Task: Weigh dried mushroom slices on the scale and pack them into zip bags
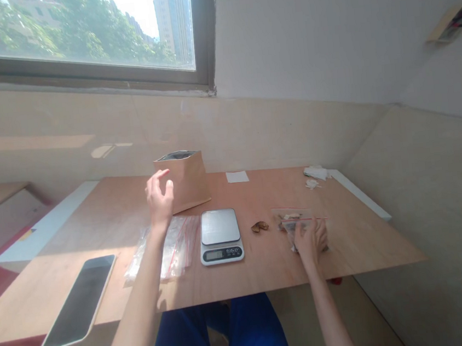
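My left hand is raised in front of the left side of a brown kraft paper bag, whose top gapes and shows a silvery lining. Its thumb and fingers are apart with nothing between them. On the right, my right hand grips a small clear zip bag with a red seal line and dark pieces inside. Another zip bag lies beneath or just behind it. A white digital kitchen scale stands in the middle with a bare plate. Some brown dried pieces lie between the scale and my right hand.
Flat clear zip bags with red seals are piled left of the scale. A phone with a charging cable lies at the table's left front edge. White paper and crumpled white scraps lie toward the wall.
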A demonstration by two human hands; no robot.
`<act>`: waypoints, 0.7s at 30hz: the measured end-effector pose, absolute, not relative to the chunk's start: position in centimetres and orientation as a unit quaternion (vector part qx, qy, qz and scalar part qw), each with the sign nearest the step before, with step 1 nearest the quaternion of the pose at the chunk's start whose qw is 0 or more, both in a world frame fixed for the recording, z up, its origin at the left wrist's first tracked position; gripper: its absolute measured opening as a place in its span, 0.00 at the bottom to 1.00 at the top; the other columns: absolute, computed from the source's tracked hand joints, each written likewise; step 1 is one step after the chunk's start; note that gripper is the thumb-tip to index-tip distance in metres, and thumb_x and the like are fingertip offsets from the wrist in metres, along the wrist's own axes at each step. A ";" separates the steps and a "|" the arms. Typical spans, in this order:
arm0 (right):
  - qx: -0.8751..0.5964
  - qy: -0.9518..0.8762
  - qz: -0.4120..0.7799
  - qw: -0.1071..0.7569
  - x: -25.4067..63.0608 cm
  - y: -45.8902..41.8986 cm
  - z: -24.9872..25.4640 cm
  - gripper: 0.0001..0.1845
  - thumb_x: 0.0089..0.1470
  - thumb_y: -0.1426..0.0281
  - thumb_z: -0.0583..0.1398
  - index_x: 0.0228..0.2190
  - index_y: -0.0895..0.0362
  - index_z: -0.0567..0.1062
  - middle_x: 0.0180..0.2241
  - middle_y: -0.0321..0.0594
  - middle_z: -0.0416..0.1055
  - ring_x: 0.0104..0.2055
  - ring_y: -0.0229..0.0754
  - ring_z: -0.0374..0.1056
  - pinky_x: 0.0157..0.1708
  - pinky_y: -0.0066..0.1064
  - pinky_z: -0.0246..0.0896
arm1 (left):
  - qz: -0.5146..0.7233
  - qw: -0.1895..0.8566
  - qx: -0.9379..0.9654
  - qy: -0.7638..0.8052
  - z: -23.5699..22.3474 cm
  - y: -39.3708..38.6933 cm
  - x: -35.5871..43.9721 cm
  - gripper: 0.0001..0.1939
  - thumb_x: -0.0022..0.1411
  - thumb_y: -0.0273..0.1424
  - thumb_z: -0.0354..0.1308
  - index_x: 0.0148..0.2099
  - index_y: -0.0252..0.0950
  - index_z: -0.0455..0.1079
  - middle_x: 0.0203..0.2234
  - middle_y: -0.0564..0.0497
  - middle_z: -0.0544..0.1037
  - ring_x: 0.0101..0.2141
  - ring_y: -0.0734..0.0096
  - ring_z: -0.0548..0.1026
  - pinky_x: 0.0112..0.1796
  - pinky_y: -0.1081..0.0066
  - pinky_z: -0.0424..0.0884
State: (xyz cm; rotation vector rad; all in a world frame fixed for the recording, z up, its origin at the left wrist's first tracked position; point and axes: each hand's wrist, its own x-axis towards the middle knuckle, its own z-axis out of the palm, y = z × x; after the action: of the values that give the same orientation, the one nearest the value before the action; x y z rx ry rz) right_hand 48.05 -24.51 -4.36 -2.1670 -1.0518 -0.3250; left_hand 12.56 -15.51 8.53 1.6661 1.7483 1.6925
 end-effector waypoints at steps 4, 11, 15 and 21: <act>-0.833 -0.447 -0.123 0.304 46.9 -23.8 -6.0 0.29 0.55 0.61 0.45 0.52 0.66 0.64 0.55 0.63 0.56 0.57 0.63 0.50 0.49 0.57 0.44 | 0.509 0.027 0.578 0.637 10.9 -11.2 11.8 0.21 0.62 0.35 0.47 0.56 0.34 0.59 0.59 0.43 0.56 0.58 0.61 0.53 0.56 0.57 0.49; -0.805 -0.522 -0.081 0.271 47.2 -21.9 -4.8 0.26 0.55 0.66 0.46 0.51 0.66 0.64 0.56 0.60 0.55 0.59 0.60 0.48 0.52 0.56 0.42 | 0.400 0.033 0.644 0.651 10.9 -7.5 11.2 0.23 0.65 0.40 0.40 0.52 0.28 0.62 0.58 0.41 0.59 0.59 0.52 0.49 0.54 0.49 0.46; -0.655 -0.708 -0.016 0.264 44.5 -22.0 -4.7 0.23 0.53 0.73 0.47 0.51 0.56 0.65 0.56 0.47 0.57 0.59 0.49 0.50 0.55 0.47 0.46 | 0.400 0.026 0.627 0.668 10.3 -7.6 11.5 0.18 0.64 0.37 0.43 0.43 0.30 0.68 0.50 0.41 0.69 0.55 0.54 0.57 0.52 0.51 0.51; -0.614 -0.727 0.093 0.292 42.4 -21.1 -5.3 0.17 0.53 0.76 0.48 0.41 0.59 0.71 0.41 0.47 0.70 0.46 0.44 0.65 0.46 0.40 0.59 | 0.461 0.044 0.549 0.696 10.2 -11.1 11.8 0.15 0.53 0.33 0.54 0.44 0.36 0.65 0.39 0.45 0.75 0.42 0.58 0.71 0.46 0.58 0.62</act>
State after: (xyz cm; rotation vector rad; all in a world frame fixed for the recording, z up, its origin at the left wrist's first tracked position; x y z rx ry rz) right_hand 42.39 -21.13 -5.32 -1.6363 -1.9391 0.2490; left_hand 11.77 -11.09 10.18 1.6775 2.1268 1.4104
